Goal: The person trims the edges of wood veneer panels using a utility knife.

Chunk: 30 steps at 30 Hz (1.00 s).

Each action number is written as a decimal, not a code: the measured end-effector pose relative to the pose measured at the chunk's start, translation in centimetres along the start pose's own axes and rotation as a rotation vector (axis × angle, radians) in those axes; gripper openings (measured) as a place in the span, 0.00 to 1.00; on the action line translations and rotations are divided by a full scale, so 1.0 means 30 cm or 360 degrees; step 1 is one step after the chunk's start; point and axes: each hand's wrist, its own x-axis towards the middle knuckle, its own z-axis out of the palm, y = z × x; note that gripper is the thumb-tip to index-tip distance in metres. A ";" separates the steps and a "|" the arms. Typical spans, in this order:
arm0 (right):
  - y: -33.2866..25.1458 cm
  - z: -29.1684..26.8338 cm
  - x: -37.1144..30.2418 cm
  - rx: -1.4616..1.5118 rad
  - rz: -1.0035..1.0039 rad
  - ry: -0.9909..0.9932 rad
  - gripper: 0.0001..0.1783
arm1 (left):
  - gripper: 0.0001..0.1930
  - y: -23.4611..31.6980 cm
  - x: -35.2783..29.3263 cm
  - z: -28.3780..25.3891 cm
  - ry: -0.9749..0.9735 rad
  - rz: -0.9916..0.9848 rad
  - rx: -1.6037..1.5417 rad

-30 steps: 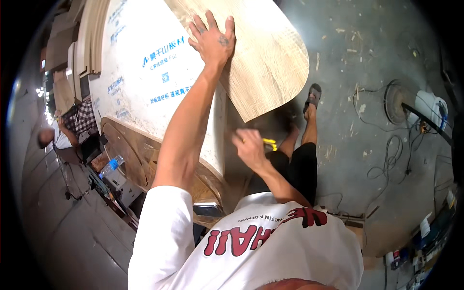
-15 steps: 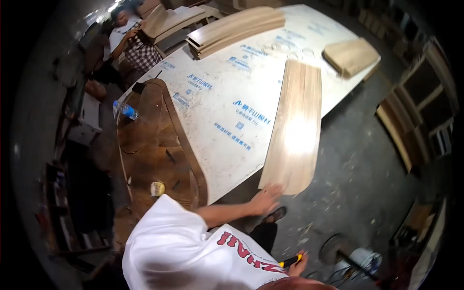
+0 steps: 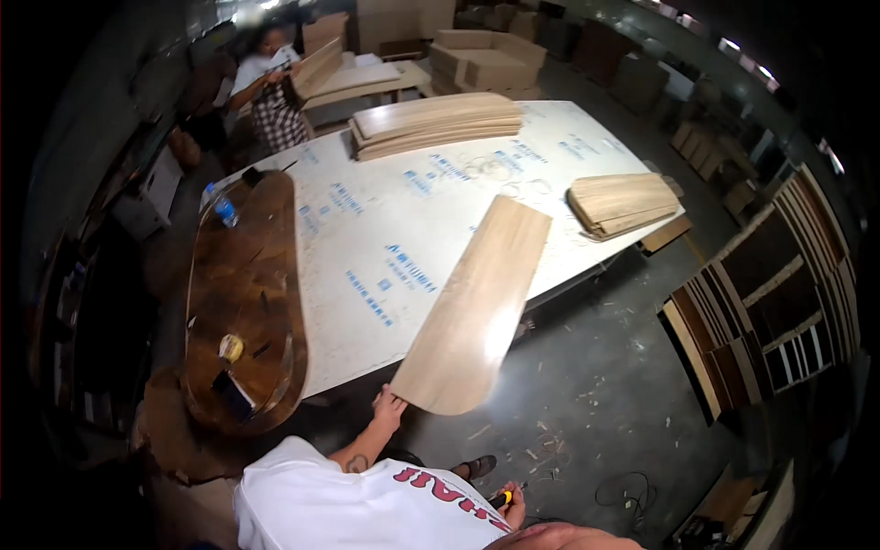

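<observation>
A long pale wood-grain board (image 3: pixel 481 302) with a rounded near end lies slantwise on the white work table (image 3: pixel 357 339), its near part jutting out past the table edge. My left hand (image 3: pixel 389 409) grips the near left corner of this board. Low in the view, close to my shirt, my right hand (image 3: pixel 515 506) is closed round a small yellow-and-black hand tool (image 3: pixel 501 500); its kind is hard to make out.
Stacked boards (image 3: pixel 435 124) lie at the table's far side, and a shorter stack (image 3: pixel 623 203) at its right. On the left a brown rounded tabletop (image 3: pixel 243 302) bears a bottle (image 3: pixel 223 207) and a tape roll (image 3: pixel 231 347). A co-worker (image 3: pixel 275 92) stands far left.
The board has swung so its near end lies further left, and my left hand has gone from resting on that end to gripping its corner. The view has tilted up. My right hand keeps the tool.
</observation>
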 end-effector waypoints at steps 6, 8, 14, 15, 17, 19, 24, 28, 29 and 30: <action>-0.353 -0.129 0.135 0.0168 -0.0037 -0.0133 0.15 | 0.31 -0.198 -0.054 0.119 0.0292 0.0168 -0.0307; -0.449 -0.159 0.170 0.0113 -0.0030 -0.0249 0.16 | 0.32 -0.251 -0.063 0.174 0.0525 0.0206 -0.0407; -0.617 -0.167 0.297 0.0013 0.0047 -0.0165 0.14 | 0.31 -0.461 -0.182 0.252 0.0452 0.0182 -0.0374; -0.649 -0.107 0.288 0.0004 0.0039 -0.0163 0.14 | 0.32 -0.496 -0.193 0.250 0.0433 0.0137 -0.0407; -0.712 -0.018 0.286 0.0002 0.0041 -0.0047 0.13 | 0.33 -0.550 -0.215 0.284 0.0271 0.0153 -0.0427; -0.757 0.053 0.302 -0.0043 0.0059 -0.0061 0.14 | 0.34 -0.557 -0.199 0.276 0.0329 0.0251 -0.0473; -0.915 0.146 0.442 -0.0253 0.0086 -0.0175 0.16 | 0.23 -0.447 -0.128 0.191 0.0671 0.0469 -0.0147; -0.996 0.199 0.611 -0.0299 0.0193 -0.0256 0.13 | 0.21 -0.279 -0.117 0.028 0.0558 0.0400 0.0338; -1.031 0.203 0.654 -0.0280 0.0201 -0.0244 0.12 | 0.21 -0.275 -0.134 0.052 0.0460 0.0326 0.0361; -1.052 0.212 0.685 -0.0258 0.0235 -0.0238 0.12 | 0.21 -0.267 -0.148 0.061 0.0410 0.0304 0.0367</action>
